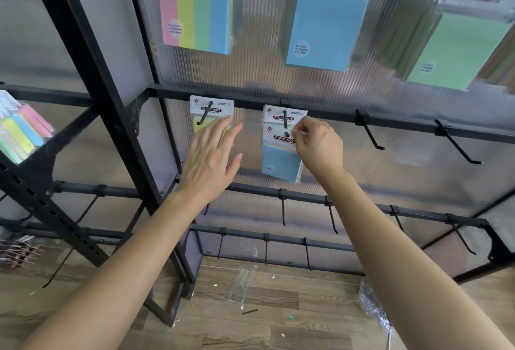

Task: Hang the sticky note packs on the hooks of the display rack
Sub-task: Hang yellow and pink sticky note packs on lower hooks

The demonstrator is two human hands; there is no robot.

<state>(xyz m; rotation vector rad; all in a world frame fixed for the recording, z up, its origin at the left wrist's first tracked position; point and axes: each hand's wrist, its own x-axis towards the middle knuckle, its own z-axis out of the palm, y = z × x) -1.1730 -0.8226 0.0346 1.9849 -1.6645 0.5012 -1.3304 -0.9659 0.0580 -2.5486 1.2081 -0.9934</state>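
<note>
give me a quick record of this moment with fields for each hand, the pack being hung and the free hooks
left hand: fingers straight, in front of the yellow pack; contact unclear
right hand: pinches the header of the blue pack
blue pack: header hole at the tip of the middle hook
middle hook: also carries a rear pack near the bar
bare hooks: two, right of it on the same bar

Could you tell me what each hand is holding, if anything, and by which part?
The right hand pinches the blue sticky note pack by the right edge of its white header card; the left hand is open, holding nothing.
</note>
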